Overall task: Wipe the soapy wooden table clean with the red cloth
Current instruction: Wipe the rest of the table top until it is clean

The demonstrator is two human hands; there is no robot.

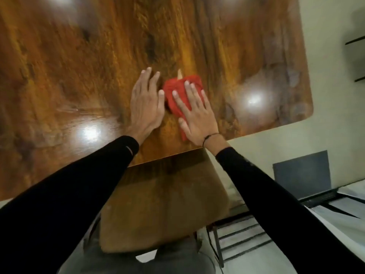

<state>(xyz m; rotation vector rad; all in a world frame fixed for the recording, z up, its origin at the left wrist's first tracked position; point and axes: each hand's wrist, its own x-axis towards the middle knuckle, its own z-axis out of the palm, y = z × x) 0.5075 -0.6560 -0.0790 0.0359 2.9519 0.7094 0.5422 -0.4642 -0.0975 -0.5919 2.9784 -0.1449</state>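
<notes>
- Head view: right hand (pixel 194 113) pressed flat, fingers straight, on the crumpled red cloth (pixel 178 91).
- Left hand (pixel 146 103) lay open (holding nothing) on the glossy brown wooden table (pixel 79 66).

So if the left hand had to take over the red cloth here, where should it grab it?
Probably the bunched far-left corner of the cloth, coming from the left, where the left hand already lies flat on the table beside it. That part stands free and puffed up; the right hand presses flat over the rest, so the near end is covered.
</notes>
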